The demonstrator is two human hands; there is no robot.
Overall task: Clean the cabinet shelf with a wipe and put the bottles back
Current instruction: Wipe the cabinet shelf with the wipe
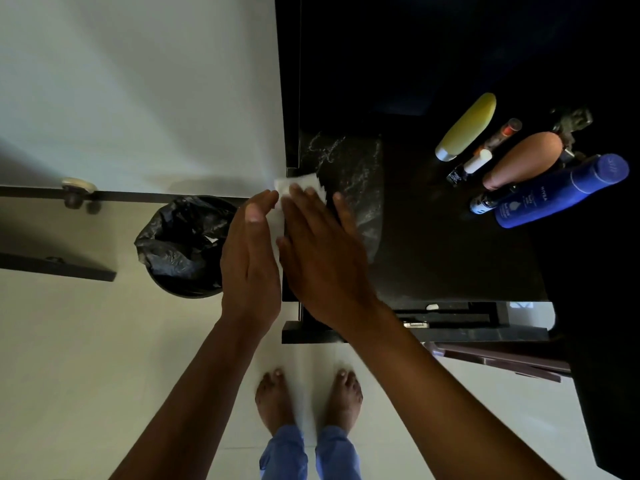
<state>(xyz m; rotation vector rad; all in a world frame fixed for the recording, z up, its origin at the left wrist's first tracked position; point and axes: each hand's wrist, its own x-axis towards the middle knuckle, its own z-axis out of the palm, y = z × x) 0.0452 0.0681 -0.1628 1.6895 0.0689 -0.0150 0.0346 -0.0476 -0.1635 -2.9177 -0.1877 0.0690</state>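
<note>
**Wipe pressed flat on the dark shelf**

Pale floor tiles (86, 358) run below a white wall (138, 81); on the right a dark shelf (433, 254) fills the view, its near left part streaked with wet smears; the right hand (322, 251) lies flat, fingers straight and spread, pressing a white wipe (301, 183) onto the shelf's left edge; only the far end of the wipe and a strip at its left side show past the fingers; the left hand (251, 258) is held edge-on just beside the right, fingers straight and together, its grip open, fingertips close to the wipe, though contact cannot be told.

Bottles stand grouped at the shelf's far right, well apart from the hands: a yellow bottle (465, 126) with a silver cap; a slim tube (498, 138) with an orange end; a small white-capped bottle (476, 162); a tan bottle (523, 159); a blue bottle (561, 190) marked NIVEA, nearest the front; a small dark bottle (486, 202) tucked against the blue one; behind them a metal hinge (571, 121) is fixed in the shadow.

Left of the hands a bin (183, 244) lined with a black bag stands on the floor against the wall; bare feet (308, 400) and blue trouser legs (308, 455) show below.
</note>
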